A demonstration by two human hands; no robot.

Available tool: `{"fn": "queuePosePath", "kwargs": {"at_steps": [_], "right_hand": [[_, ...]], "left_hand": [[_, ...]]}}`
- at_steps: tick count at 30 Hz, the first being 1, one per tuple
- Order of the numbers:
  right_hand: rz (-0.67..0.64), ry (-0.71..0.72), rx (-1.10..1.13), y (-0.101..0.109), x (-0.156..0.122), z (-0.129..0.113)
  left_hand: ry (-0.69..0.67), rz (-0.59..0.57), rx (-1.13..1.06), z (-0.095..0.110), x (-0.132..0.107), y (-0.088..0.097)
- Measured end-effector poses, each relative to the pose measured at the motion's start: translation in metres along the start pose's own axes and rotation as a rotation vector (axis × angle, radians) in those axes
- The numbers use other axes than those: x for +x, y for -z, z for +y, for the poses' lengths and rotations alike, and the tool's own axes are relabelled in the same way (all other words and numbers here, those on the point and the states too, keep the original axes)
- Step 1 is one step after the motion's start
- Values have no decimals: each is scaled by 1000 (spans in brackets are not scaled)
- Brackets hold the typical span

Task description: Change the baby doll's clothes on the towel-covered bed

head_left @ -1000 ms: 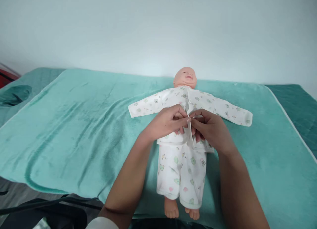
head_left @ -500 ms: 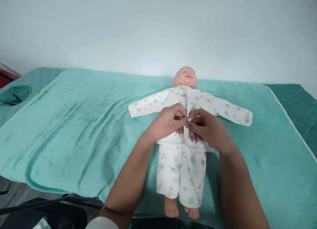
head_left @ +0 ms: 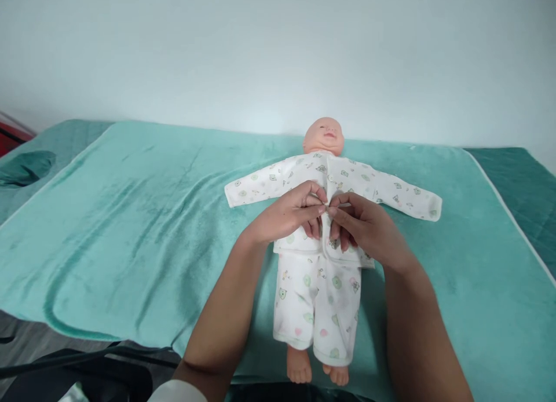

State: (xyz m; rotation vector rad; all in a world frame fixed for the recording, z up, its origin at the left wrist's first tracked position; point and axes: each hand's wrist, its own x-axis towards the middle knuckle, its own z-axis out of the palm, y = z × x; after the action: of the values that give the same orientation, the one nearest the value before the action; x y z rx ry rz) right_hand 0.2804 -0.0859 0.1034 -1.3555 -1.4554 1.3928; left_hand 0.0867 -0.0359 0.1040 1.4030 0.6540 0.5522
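A baby doll (head_left: 324, 134) lies on its back, dressed in a white printed jacket (head_left: 299, 169) and matching trousers (head_left: 295, 298). Over the middle of its chest, my left hand (head_left: 291, 212) pinches one side of the jacket's front opening. My right hand (head_left: 362, 222) pinches the other side, its fingertips almost touching the left ones. Whatever small fastening lies between the fingertips is hidden. The jacket's sleeves stretch out to both sides, with no doll hands showing at the cuffs. Bare doll feet (head_left: 299, 364) stick out below the trousers.
A green plush blanket (head_left: 108, 228) with soft folds covers the table, over a darker quilted cover (head_left: 516, 182). A pale wall (head_left: 278, 54) rises right behind. A black object with a cable (head_left: 87, 367) is at lower left.
My left hand has shifted slightly, its fingers and thumb adjusting at the jacket front. My right hand stays nearly in place, still pinching. The doll lies as before.
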Motion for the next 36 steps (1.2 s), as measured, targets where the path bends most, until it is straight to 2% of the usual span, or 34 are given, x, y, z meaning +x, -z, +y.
{"fn": "queuePosePath", "kwargs": {"at_steps": [5, 11, 18, 26, 36], "right_hand": [[-14, -13, 17, 1, 0, 1], [-2, -28, 16, 0, 0, 1], [26, -28, 52, 1, 1, 1], [122, 61, 19, -1, -3, -2], [146, -18, -11, -2, -2, -5]], "left_hand": [[38, -24, -33, 1, 0, 0], [104, 26, 36, 4, -1, -2], [106, -58, 97, 3, -5, 5], [34, 59, -30, 1, -1, 5], [105, 72, 74, 5, -4, 2]]}}
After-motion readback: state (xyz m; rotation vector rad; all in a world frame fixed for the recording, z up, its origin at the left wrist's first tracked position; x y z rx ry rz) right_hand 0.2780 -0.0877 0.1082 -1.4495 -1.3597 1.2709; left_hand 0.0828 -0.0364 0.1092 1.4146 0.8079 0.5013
